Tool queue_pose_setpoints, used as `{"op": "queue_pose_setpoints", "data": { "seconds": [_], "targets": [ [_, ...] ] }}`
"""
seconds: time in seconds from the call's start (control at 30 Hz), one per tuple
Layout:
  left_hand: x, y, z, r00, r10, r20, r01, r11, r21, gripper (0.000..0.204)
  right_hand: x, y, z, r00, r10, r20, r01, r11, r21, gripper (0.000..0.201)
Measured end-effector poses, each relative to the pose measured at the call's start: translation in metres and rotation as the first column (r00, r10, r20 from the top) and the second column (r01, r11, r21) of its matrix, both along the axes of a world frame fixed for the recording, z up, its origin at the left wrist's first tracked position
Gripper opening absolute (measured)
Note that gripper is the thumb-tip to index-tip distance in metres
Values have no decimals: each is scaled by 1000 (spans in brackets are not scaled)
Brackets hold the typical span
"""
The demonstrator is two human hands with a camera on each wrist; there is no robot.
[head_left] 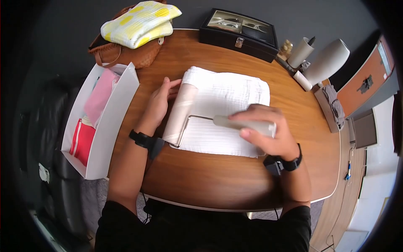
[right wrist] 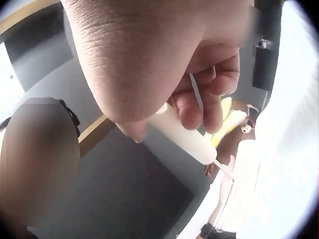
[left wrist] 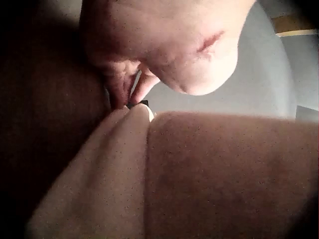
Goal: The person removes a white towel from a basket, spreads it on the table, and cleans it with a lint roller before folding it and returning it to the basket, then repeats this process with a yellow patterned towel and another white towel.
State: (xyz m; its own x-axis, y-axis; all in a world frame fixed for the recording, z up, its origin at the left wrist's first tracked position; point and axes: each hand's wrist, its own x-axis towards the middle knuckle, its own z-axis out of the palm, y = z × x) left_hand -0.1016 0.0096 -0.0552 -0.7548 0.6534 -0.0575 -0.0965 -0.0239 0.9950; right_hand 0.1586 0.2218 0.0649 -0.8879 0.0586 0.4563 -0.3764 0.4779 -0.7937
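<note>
A white textured cloth point(head_left: 226, 92) lies folded flat on the wooden table. Along its left edge rests a lint roller point(head_left: 181, 110), its metal rod leading to a pale handle point(head_left: 222, 122). The right hand point(head_left: 268, 130) grips that handle; in the right wrist view the hand point(right wrist: 164, 64) has fingers and thumb round the handle point(right wrist: 187, 139). Beside the cloth's left edge is the left hand point(head_left: 160, 103), fingers extended and touching near the roller's upper end. The left wrist view shows the left hand point(left wrist: 164, 45) close up and dark, with its fingertips partly hidden.
A white box point(head_left: 111, 113) with pink and red cloths stands at the left. Behind it, a yellow-and-white cloth point(head_left: 140, 23) lies on a brown bag point(head_left: 145, 54). A black glasses case point(head_left: 239, 46) sits at the back; a white vase-like object point(head_left: 329, 61) and a small box point(head_left: 329, 109) are right.
</note>
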Motion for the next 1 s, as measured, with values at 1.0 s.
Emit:
{"op": "queue_pose_setpoints", "data": {
  "seconds": [1.0],
  "targets": [
    [-13, -4, -3, 990, -138, 33, 132, 980, 148, 91, 49, -79, 72, 999, -11, 35, -11, 819, 573, 8]
  ]
}}
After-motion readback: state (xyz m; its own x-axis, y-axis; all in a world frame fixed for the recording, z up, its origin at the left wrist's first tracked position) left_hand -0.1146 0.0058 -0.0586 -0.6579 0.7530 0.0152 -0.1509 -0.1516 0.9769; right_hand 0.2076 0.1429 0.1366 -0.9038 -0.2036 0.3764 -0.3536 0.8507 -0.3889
